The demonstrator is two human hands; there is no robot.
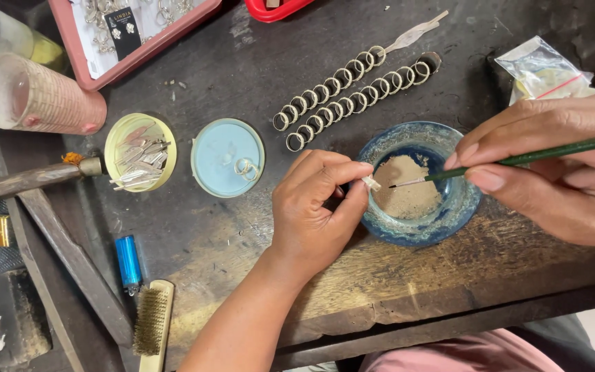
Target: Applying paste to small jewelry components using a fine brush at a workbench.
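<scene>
Left fingers [352, 180] pinched on small silver piece [371, 183], right fingers [480, 176] gripping brush [518, 159] over blue bowl [466, 200]

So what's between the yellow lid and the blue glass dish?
In the head view, a light blue lid holding a small ring lies between the yellow lid and the blue glass dish.

Two rows of metal rings [352, 96] lie at twelve o'clock; a blue lid [227, 157] and yellow lid [139, 151] at nine; lighter [129, 262] and wire brush [151, 322] at seven
</scene>
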